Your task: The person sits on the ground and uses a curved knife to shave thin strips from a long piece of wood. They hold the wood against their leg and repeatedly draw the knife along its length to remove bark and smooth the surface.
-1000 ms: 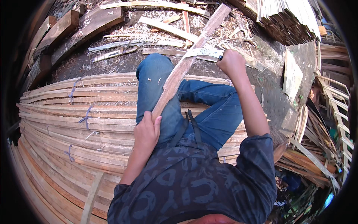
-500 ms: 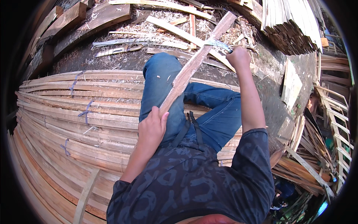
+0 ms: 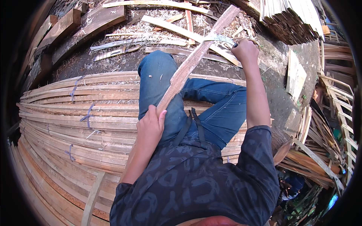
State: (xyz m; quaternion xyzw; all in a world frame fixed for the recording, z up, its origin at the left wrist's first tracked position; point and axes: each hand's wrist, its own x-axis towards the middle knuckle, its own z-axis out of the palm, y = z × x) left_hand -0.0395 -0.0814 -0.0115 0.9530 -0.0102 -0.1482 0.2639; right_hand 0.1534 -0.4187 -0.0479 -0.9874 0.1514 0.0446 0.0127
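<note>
wooden board (image 3: 190, 64) slants forward and rightward from our left hand (image 3: 151, 123), which is closed round its near end, and passes over our leg (image 3: 155, 81). our right hand (image 3: 247, 52) is clenched on a knife (image 3: 220, 38), which crosses the board just left of that hand. bundled slats (image 3: 113, 119) lie to the left of our left hand.

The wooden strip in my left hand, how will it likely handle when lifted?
Probably stiff: the wooden strip juts straight beyond the knee. It may feel tip-heavy, as the left hand grips one end. Its rough-looking surface suggests little slipping.
</note>
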